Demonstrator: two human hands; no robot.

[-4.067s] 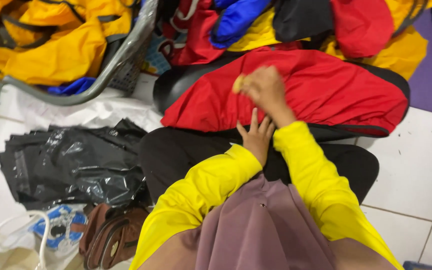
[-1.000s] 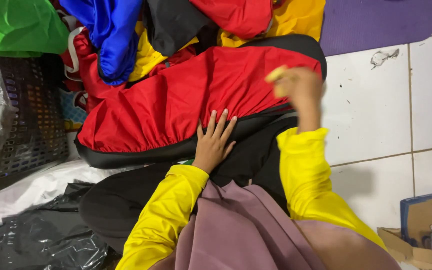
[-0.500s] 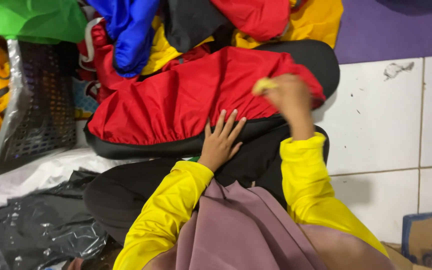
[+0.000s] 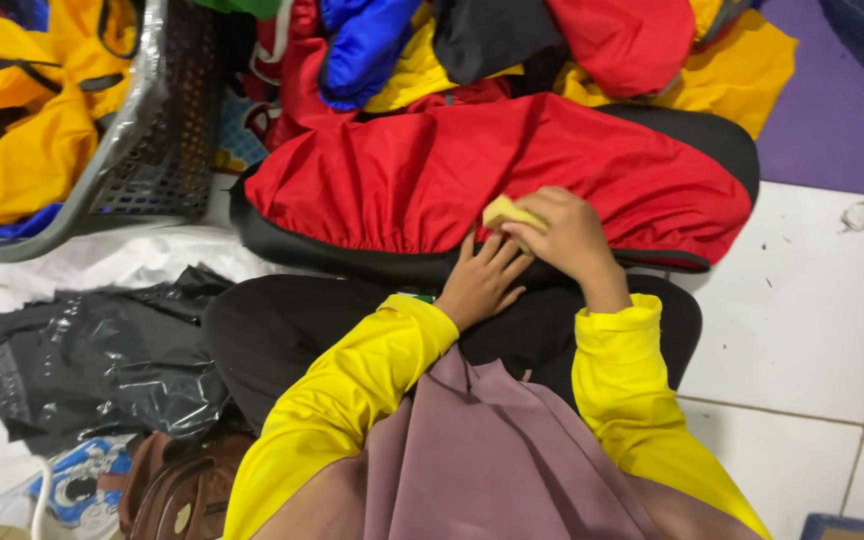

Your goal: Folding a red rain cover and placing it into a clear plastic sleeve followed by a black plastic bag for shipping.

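Observation:
A red and black jacket (image 4: 422,180) lies spread flat on the floor in front of my lap. My left hand (image 4: 479,283) rests flat with fingers apart on its black lower hem. My right hand (image 4: 565,235) is closed around a small yellow piece (image 4: 505,211), perhaps a sponge or chalk, and presses it on the red cloth just above the left hand. Both arms wear yellow sleeves.
A dark plastic basket (image 4: 142,150) with yellow garments stands at the upper left. A heap of blue, black, red and yellow clothes (image 4: 512,45) lies beyond the jacket. Black plastic bags (image 4: 92,350) and a brown bag (image 4: 177,490) lie at lower left. A purple mat (image 4: 842,100) covers the upper right.
My right hand with the yellow piece has slid left and down across the red cloth, close to the left hand. The view has swung left, bringing the basket back in.

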